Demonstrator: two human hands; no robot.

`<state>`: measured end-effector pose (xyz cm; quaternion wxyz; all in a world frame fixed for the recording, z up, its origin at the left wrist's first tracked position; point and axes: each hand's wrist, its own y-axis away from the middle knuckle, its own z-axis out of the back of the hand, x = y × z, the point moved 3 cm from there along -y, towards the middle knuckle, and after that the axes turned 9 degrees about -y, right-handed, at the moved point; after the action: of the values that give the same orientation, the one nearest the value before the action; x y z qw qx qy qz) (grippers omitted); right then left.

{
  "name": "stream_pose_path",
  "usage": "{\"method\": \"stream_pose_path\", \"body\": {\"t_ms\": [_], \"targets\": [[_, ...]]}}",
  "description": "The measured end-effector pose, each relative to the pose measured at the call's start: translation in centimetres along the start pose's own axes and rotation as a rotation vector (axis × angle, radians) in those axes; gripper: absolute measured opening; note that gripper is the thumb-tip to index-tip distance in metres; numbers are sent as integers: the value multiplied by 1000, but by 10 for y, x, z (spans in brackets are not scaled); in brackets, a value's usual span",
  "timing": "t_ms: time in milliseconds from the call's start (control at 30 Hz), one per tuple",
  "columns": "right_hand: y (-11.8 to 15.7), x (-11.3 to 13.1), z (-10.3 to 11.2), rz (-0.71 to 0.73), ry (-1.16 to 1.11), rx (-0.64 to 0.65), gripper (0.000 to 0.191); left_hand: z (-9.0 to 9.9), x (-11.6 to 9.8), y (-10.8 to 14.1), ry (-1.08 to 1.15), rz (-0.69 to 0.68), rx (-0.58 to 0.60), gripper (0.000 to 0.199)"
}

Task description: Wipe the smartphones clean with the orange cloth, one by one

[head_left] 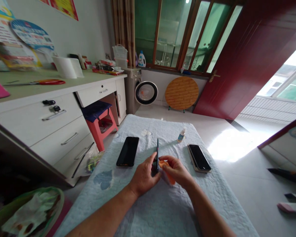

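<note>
In the middle of the head view, my left hand (144,176) grips a smartphone (158,149) that stands on edge, so only its thin side shows. My right hand (176,169) is closed on an orange cloth (170,178), pressed up against the phone's right side. A second phone, black (128,151), lies flat to the left of my hands. To the right, another dark phone (199,157) rests on top of a pale, flat object. A small spray bottle (181,135) stands upright beyond my right hand.
A pale blue cloth (138,210) covers the table under my hands. On the left are a white desk (59,123) and a red stool (102,126). A waste bin (61,200) stands at lower left. A washing machine (132,92) and a round wooden board (182,92) are farther back.
</note>
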<state>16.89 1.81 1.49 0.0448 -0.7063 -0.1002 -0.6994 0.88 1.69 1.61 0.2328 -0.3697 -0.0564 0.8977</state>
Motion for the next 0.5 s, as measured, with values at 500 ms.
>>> {"method": "stream_pose_path", "body": {"t_ms": [500], "targets": [[-1,4,11,136,422,-134,19,-3,1,-2,332,110,129,74]]}}
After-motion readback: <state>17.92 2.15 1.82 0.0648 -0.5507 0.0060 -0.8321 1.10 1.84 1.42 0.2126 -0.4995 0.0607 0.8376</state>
